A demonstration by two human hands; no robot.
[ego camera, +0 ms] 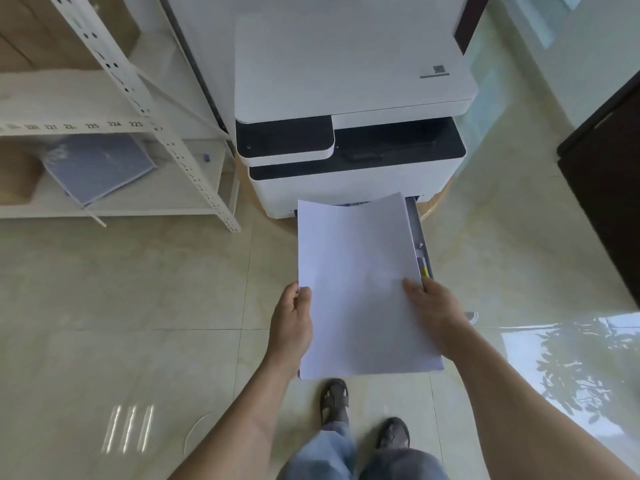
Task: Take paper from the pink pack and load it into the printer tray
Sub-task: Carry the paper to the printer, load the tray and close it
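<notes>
A stack of white paper [360,285] is held flat over the pulled-out printer tray [423,244], whose grey right rail shows beside the sheets. My left hand [292,320] grips the stack's left edge, and my right hand [433,306] grips its right edge, thumb on top. The paper's far end reaches the slot at the base of the white and black printer [349,133]. The tray's inside is hidden under the paper. No pink pack is in view.
A white metal shelf [145,109] stands to the left with a plastic-wrapped bluish pack [97,164] and cardboard boxes on it. A dark door [602,188] is at the right. Glossy tiled floor [138,306] surrounds my sandalled feet [334,400].
</notes>
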